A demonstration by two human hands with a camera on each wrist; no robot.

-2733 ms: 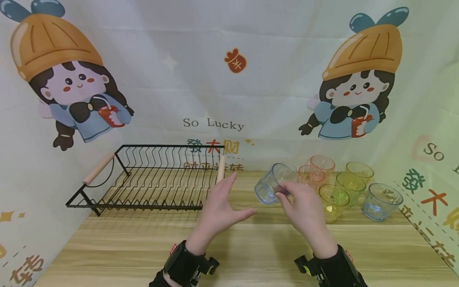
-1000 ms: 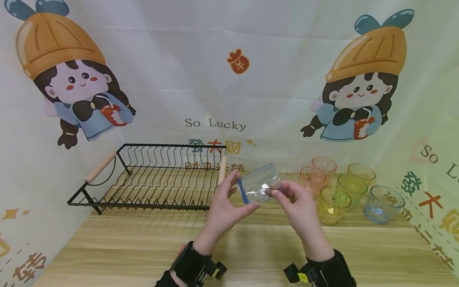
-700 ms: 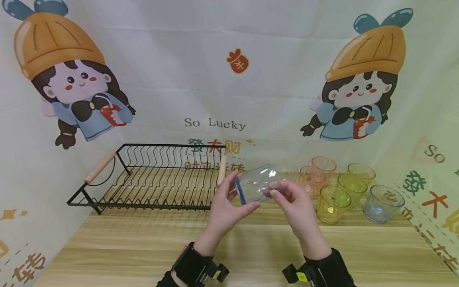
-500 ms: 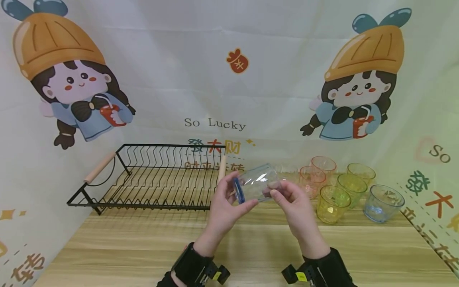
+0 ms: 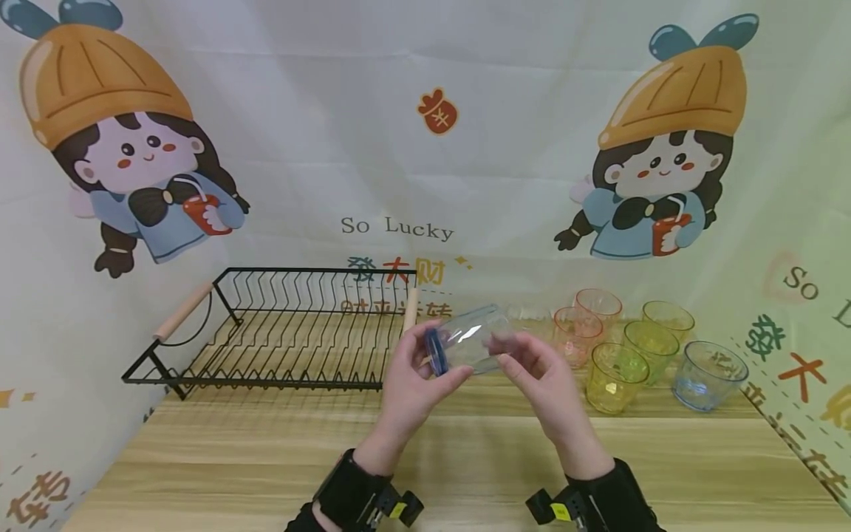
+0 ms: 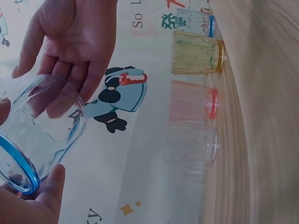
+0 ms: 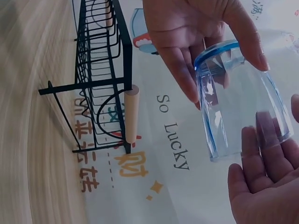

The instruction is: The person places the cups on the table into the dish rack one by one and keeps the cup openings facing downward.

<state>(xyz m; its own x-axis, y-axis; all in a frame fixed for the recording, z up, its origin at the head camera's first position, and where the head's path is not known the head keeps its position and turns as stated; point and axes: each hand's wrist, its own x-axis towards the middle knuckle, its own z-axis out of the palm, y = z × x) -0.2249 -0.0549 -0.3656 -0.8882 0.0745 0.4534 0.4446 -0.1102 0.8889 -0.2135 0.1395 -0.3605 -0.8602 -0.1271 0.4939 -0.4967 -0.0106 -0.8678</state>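
A clear blue-tinted drinking glass (image 5: 468,338) lies tilted on its side in the air, its thick blue base to the left. My left hand (image 5: 412,377) grips it by the base, with the thumb in front and the fingers behind. My right hand (image 5: 548,380) is at the mouth end, fingers loosely bent. In the left wrist view, the right hand's fingers (image 6: 60,88) overlap the rim while its thumb stands apart from the glass. The right wrist view shows the blue base (image 7: 217,53) between the left thumb and fingers.
A black wire dish rack (image 5: 266,384) with wooden handles stands on the left of the wooden table (image 5: 459,458). On the right are red glasses (image 5: 577,336), yellow glasses (image 5: 617,378), a blue glass (image 5: 710,375) and a clear one (image 6: 191,143). A printed cloth (image 5: 319,133) hangs behind.
The glass has moved left from beside the other glasses and tipped over, base toward my left hand. The left hand has taken hold of the base; the right hand's pinch on the rim has loosened.
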